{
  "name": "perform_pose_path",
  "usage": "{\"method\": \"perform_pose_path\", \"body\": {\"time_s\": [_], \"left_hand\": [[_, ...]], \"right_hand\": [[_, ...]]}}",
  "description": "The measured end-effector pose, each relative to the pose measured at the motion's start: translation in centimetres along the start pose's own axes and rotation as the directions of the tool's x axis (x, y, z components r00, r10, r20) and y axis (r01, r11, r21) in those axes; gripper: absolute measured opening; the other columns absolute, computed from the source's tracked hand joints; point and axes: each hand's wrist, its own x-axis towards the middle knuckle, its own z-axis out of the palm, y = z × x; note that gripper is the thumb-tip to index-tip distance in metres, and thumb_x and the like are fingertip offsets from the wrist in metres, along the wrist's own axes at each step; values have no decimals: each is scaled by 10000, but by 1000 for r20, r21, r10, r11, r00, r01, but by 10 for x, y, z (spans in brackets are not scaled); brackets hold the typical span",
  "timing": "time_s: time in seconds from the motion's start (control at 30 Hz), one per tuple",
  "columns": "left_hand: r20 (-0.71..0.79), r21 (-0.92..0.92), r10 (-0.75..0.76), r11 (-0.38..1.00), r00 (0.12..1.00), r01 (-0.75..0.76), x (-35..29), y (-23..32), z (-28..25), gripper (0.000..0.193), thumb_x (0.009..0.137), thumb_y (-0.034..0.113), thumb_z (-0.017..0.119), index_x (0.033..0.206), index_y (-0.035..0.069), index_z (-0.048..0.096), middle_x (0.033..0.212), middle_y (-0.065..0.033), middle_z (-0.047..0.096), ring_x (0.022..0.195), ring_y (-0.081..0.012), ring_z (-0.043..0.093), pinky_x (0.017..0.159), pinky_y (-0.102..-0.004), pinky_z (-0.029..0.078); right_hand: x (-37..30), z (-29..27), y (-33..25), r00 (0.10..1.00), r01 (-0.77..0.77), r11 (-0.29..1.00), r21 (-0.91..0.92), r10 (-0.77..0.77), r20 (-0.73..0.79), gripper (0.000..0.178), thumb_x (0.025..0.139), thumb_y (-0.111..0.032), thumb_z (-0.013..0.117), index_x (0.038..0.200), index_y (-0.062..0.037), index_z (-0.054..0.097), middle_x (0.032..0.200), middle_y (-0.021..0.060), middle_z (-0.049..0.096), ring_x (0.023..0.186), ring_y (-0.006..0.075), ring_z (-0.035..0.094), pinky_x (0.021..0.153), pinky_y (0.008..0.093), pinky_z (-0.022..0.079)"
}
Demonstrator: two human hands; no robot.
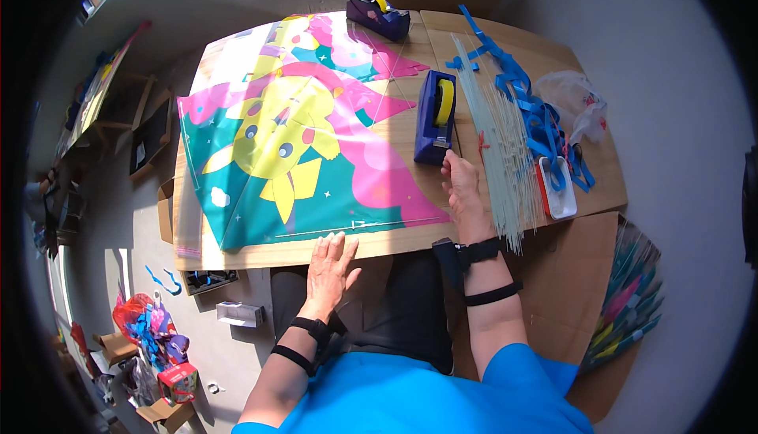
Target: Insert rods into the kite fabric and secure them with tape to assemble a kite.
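Note:
A thin plastic kite sheet in teal and pink, printed with a yellow cartoon animal, lies over the left part of the wooden table. A slim pale rod runs along its near edge. My left hand rests flat with fingers spread at that edge, by the rod's left part. My right hand is closed in a pinch at the near end of a blue tape dispenser with a yellow roll; what the fingertips hold is too small to make out. Another sheet of similar print lies behind.
A second tape dispenser stands at the table's far edge. To the right lie a bundle of thin rods, tangled blue ribbon, a clear plastic bag and a white tray. A cardboard box stands at the near right.

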Motion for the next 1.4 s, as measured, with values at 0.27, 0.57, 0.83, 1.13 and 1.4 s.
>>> {"method": "perform_pose_path", "body": {"time_s": [0.27,0.57,0.83,1.13,1.4], "left_hand": [[-30,-26,28,999,999,-29,4,3,-2,652,779,335,694,1360,152,461,1334,-157,432,1267,-329,383,1118,-447,261],[10,0,25,1000,1000,-25,2,1,-4,674,773,350,693,1367,151,444,1334,-164,430,1279,-331,372,1133,-453,233],[32,-15,19,1000,999,-19,3,4,-7,691,765,312,696,1382,155,429,1365,-166,401,1297,-333,350,1138,-452,222],[42,-31,15,999,999,-14,0,4,-6,706,757,267,699,1393,166,410,1381,-150,389,1302,-334,338,1147,-446,217],[28,-59,16,998,999,-14,0,3,-7,701,756,248,699,1392,151,422,1367,-174,403,1298,-345,349,1144,-456,212]], "right_hand": [[76,-3,-38,982,173,902,-395,-128,138,489,780,-336,723,1020,86,659,946,126,688,922,221,631,822,387,454],[29,-3,-69,968,-130,991,7,126,216,155,824,-209,720,726,-139,623,604,-47,574,506,52,522,439,197,308],[11,-13,-20,946,-223,972,67,199,256,126,827,-228,726,774,-143,650,664,-60,620,534,39,550,444,215,338],[21,-47,23,978,136,991,14,-136,157,235,822,-172,733,1011,-41,687,801,-24,637,680,61,547,631,206,424],[21,-28,-12,900,344,933,-100,-298,318,190,799,-151,745,906,2,710,816,8,666,757,78,573,704,216,441]]}}
